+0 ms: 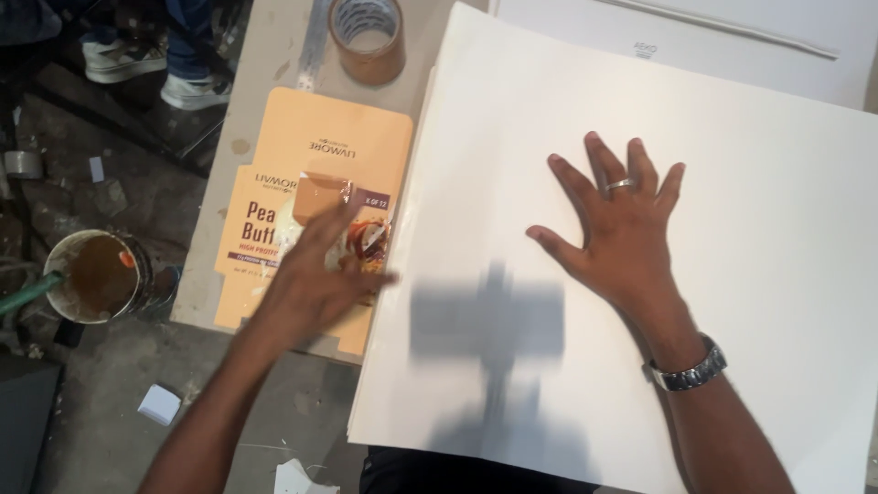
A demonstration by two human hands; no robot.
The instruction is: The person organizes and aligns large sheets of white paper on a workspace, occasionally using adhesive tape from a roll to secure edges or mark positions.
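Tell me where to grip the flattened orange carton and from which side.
Take the flattened orange carton by its left long edge, coming from the left. It lies flat on the table, and that edge sits near the table's side, so fingers could probably slide under. Its right edge meets the white sheet held down by the right hand, and the blurred left hand covers its near part.

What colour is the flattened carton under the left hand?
The flattened carton is pale orange with a dark purple band, seen in the head view.
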